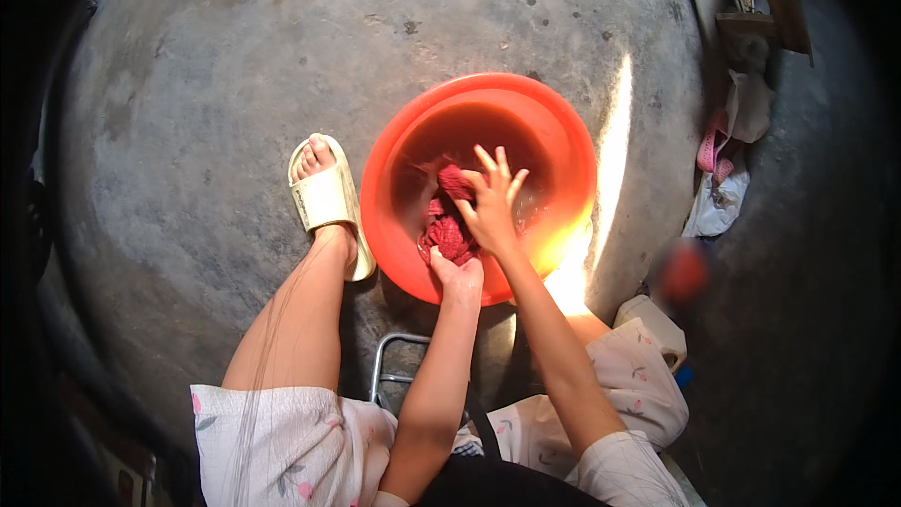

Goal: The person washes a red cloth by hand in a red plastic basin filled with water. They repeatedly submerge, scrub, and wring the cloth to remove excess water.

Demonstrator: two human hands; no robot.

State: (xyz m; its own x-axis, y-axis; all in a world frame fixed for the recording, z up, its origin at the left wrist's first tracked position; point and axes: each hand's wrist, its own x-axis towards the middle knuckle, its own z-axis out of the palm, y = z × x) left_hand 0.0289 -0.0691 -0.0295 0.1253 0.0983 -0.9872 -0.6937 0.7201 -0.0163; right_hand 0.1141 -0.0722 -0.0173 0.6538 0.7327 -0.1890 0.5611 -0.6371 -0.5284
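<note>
An orange-red plastic basin (415,127) with dark water in it stands on the floor in front of me. Inside it, my left hand (456,271) holds the lower part of a wet, crumpled dark red cloth (447,236), thumb on top. My right hand (493,204) is above and to the right of it, pinching the upper end of the cloth between thumb and index finger, with the other fingers spread. Part of the cloth lies low in the basin, and its full shape is hidden.
Grey concrete floor (246,70) surrounds the basin. My left foot, in a pale slipper (324,201), is close to its left side. A metal frame (383,359) shows beneath me. At the right are a white plastic bag (721,201), a pink shoe (712,141) and a pale plastic container (651,331).
</note>
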